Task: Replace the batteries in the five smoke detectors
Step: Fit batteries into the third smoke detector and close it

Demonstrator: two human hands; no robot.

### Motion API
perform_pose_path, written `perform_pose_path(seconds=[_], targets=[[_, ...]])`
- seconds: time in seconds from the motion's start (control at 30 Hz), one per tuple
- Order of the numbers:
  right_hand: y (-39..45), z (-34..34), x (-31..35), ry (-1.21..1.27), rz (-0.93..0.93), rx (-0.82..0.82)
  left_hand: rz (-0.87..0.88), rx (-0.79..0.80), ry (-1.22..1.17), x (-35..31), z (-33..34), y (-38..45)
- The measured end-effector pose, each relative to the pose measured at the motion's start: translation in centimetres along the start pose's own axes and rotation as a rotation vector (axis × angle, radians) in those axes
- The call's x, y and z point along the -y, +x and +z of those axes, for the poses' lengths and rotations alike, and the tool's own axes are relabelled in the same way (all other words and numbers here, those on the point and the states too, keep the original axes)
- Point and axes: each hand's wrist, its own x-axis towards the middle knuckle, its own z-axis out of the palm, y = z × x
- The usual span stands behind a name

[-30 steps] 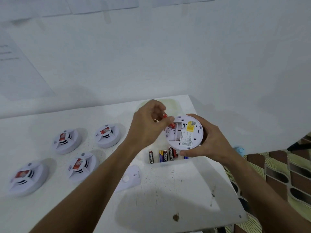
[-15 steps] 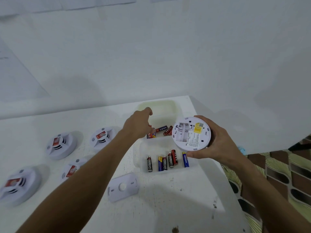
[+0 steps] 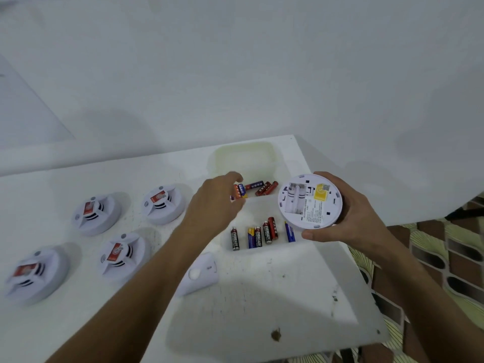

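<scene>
My right hand (image 3: 352, 218) holds a white round smoke detector (image 3: 310, 203) back side up, with its battery bay open and empty beside a yellow label. My left hand (image 3: 214, 205) hovers with loose, parted fingers and nothing in it, at the left edge of the far tray (image 3: 243, 150), where several red and blue batteries (image 3: 258, 188) lie. The near tray (image 3: 251, 213) holds a row of several batteries (image 3: 262, 234). The detector's white cover plate (image 3: 199, 276) lies on the table under my left forearm.
Several other smoke detectors lie face up at the left of the white table (image 3: 262, 297), among them ones at back (image 3: 162, 203), at middle (image 3: 121, 254) and at far left (image 3: 34, 273). The table's right edge drops to a patterned floor (image 3: 445, 258). A white wall stands behind.
My left hand pulled a red battery out of the held detector, carried it to the far tray and let it go. It has drawn back slightly. The detector's bay is empty.
</scene>
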Motion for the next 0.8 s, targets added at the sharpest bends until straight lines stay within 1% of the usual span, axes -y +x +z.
perform_pose_path(seconds=[0.17,0.43,0.6,0.7,0.8], targets=[[-2.2,0.0,-0.2,0.004,0.022,0.021,0.012,0.216,0.065,-0.7,1.6,-2.2],[-4.8,-0.6,-0.2,-0.037,0.008,0.035,0.030,0.450,0.302,-1.7,2.9,-0.3],[-6.1,-1.2,-0.1,-0.044,0.008,0.024,0.018,0.478,0.272,-1.9,3.0,-0.2],[-6.3,-1.2,-0.1,-0.049,0.015,0.038,-0.007,0.451,0.234,-1.8,3.3,0.0],[-6.5,-1.1,-0.2,-0.051,0.022,0.042,-0.032,0.404,0.114,-1.7,3.4,-0.1]])
